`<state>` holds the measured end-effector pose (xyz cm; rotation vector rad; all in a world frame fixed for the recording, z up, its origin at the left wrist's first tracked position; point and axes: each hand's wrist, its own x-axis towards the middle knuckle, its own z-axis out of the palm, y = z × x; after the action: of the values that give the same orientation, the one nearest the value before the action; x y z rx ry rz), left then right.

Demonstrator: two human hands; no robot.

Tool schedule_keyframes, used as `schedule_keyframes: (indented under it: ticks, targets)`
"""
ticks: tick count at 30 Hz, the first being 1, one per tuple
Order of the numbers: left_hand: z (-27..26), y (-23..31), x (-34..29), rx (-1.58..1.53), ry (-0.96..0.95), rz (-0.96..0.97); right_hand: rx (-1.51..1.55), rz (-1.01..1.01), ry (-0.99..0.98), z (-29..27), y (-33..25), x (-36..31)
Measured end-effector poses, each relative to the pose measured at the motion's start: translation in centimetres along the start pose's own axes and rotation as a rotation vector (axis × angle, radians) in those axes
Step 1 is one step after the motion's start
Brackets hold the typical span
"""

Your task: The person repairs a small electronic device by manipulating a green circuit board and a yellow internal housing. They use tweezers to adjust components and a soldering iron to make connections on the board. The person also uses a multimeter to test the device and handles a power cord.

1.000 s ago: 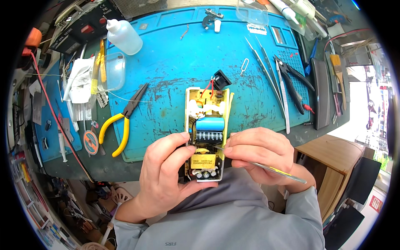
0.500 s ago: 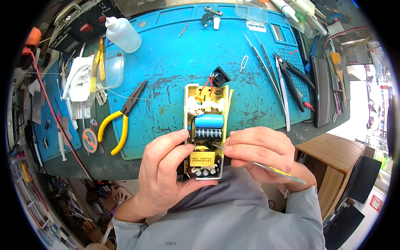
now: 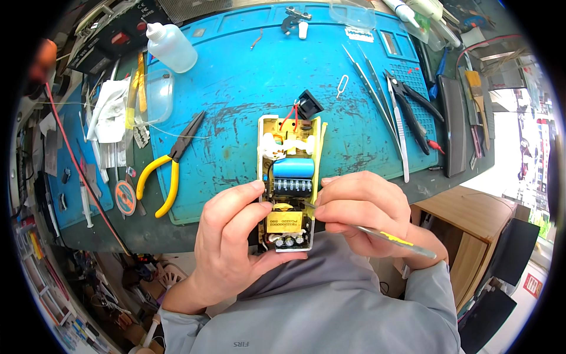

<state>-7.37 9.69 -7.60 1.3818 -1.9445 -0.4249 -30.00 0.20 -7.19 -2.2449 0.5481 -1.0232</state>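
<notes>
An opened power supply unit (image 3: 319,153) in a pale shell rests at the mat's front edge, its far end pointing away from me. Inside lie a blue capacitor (image 3: 293,169), a black capacitor (image 3: 293,187) and a yellow-wrapped transformer (image 3: 284,222). My left hand (image 3: 233,227) grips the unit's near left side, thumb under its near end. In my right hand (image 3: 368,206) is a slim metal tool (image 3: 401,241) with a yellow mark; whether it is tweezers I cannot tell. Its tip points between the black capacitor and the transformer. A black socket (image 3: 309,105) hangs on red wires at the far end.
Yellow-handled pliers (image 3: 172,159) lie left on the blue mat (image 3: 236,76), below a squeeze bottle (image 3: 172,48). To the right are tweezers (image 3: 372,94), a scalpel handle (image 3: 401,138) and black cutters (image 3: 415,109). A wooden cabinet (image 3: 463,212) stands right of the bench.
The whole view has shifted slightly. Both hands keep their hold, and the tool's tip stays in about the same spot inside the unit.
</notes>
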Motion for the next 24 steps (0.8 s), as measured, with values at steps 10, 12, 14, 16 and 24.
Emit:
schedule_keyframes:
  ticks: [10,12,14,16,24]
  targets:
    - [0.05,0.11,0.24,-0.014,0.040,0.015,-0.006,0.007,-0.022,-0.04,0.05,0.20]
    - [0.16,0.04,0.21,-0.016,0.046,0.017,-0.006,0.012,-0.016,0.08,0.08,0.13]
    - [0.13,0.06,0.24,-0.014,0.046,0.018,-0.002,0.013,-0.009,0.10,0.11,0.10]
    - [0.08,0.08,0.25,-0.013,0.043,0.017,0.000,0.016,-0.006,0.13,0.12,0.08]
    - [-0.05,-0.01,-0.16,-0.001,-0.003,0.001,0.001,0.024,-0.015,0.02,0.03,0.20]
